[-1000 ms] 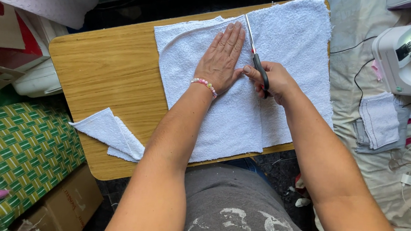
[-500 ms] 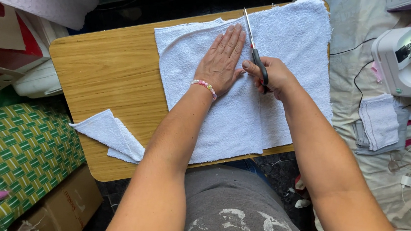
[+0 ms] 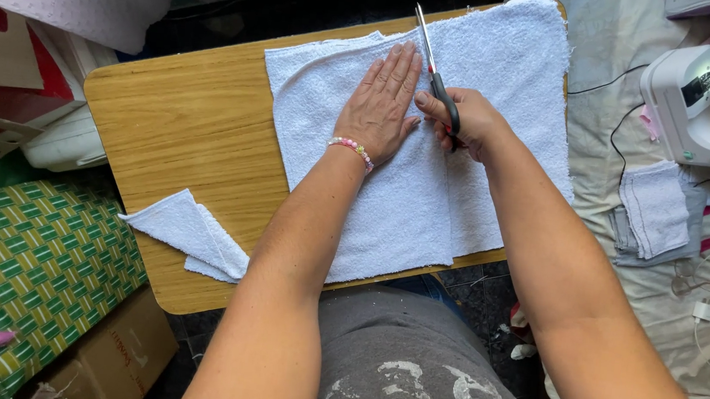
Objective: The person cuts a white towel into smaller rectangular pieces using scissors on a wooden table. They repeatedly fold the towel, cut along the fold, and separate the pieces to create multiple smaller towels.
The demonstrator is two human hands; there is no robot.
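White terry towel (image 3: 424, 188) lies flat on the wooden desk (image 3: 182, 124), directly under both my hands. My left hand (image 3: 380, 108) is spread open, pressing it down just left of the blades. My right hand (image 3: 465, 119) has its grip clamped on the scissors (image 3: 433, 65), tips pointing away. I judge the fingertips sit close to the cut line; cloth bunching could drag them in.

scissors (image 3: 435, 70) further up the white towel (image 3: 503, 75), right hand (image 3: 469, 120) advanced with them, blades nearer the far edge
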